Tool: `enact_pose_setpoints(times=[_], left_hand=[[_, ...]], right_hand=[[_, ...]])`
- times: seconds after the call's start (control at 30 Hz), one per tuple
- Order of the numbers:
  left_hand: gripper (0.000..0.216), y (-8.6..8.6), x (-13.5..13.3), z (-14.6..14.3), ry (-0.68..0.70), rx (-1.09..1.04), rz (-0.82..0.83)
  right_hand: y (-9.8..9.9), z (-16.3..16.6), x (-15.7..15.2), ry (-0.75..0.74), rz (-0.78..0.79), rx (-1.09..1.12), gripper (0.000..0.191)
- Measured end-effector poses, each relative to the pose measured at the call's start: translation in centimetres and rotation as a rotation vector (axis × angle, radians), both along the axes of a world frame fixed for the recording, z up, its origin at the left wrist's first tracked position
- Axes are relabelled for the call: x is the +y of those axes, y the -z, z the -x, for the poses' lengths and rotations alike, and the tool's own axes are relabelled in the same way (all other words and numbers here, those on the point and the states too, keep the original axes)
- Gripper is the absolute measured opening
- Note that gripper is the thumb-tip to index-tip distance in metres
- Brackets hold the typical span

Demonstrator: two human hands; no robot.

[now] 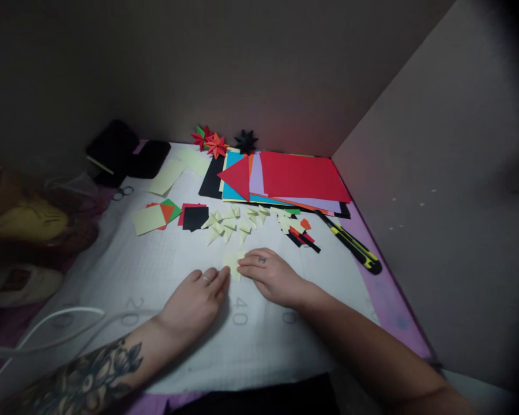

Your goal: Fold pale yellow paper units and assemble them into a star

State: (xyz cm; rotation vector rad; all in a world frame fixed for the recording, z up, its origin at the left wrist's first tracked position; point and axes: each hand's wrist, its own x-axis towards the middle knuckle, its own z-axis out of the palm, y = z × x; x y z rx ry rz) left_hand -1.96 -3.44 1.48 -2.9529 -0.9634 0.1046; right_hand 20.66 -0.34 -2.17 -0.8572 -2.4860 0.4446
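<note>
Pale yellow paper piece (232, 264), right there between the two hands, down on the white covering sheet (173, 369)! The left hand (196, 297) has its fingertips at the paper's edge towards eight o'clock; the right hand (270, 276) meets it from three o'clock, fingers close together. So the paper sits at the very tips, not deep in either palm, and it shows in the narrow gap between them. Pinched or simply pressed flat? From where I stand I can't tell for either hand.

Now round the dial from that paper. At twelve, just beyond the fingers, a cluster of folded pale yellow paper points (230, 227); well past them, also near twelve, a red-orange paper star (217, 146) and a black paper star (245, 141). Towards half past one, a big red sheet (305, 176) tops a stack of coloured paper. At two o'clock, small paper offcuts (306, 237), some black, some red. Out just short of three lies the yellow-and-black utility knife (351, 242). Over at ten, a pale yellow square (149, 220) overlaps orange and green ones, and nearer eleven there's a black square (196, 219) over red. Farther out at ten, the scissors' handles (128, 190)!
</note>
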Motion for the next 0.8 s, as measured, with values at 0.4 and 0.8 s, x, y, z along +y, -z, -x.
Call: enact_pose_setpoints(times=[0.4,0.8], left_hand=[[0.042,0.8,2.3,1.6,-0.021,-0.124,-0.032],[0.047,1.4,2.3,1.1,-0.346,-0.735,0.414]], right_hand=[[-0.4,-0.3,0.5,-0.047,0.024,0.012,0.037],[-0.4,-0.2,0.4,-0.035,0.017,-0.003,0.033]])
